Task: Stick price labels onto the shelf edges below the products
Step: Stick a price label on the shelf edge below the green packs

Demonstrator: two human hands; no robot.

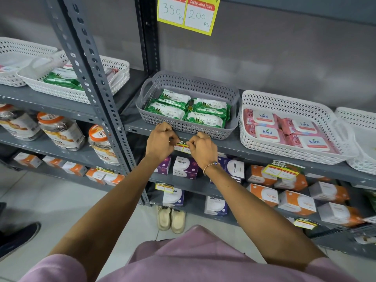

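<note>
Both hands (160,139) (201,146) seemingly pinch label (181,147) against shelf edge (234,148).

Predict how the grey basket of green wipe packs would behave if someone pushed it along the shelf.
The grey basket would probably slide rather than tip, being low and wide. Its perforated plastic walls may flex slightly. The four flat green wipe packs look soft and would likely shift little.
</note>
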